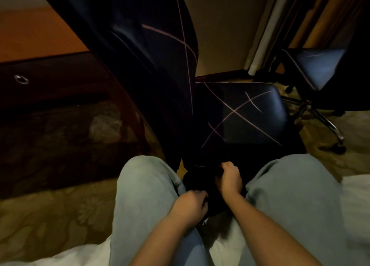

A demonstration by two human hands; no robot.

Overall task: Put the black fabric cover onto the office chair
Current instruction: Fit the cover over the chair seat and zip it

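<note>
Left hand point(190, 205) and right hand point(229, 180) apart, both hands gripping black fabric cover point(193, 178) between knees, office chair point(240, 113) ahead, patterned carpet point(50, 215), wooden counter point(40, 31), white bed point(356, 195)

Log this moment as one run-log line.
phase: fitting | left hand: grips black fabric cover | right hand: grips cover at seat front | office chair: seat top uncovered

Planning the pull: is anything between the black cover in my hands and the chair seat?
Nothing visible. The left hand and right hand grip the black fabric cover at the near seat edge of the office chair.
</note>
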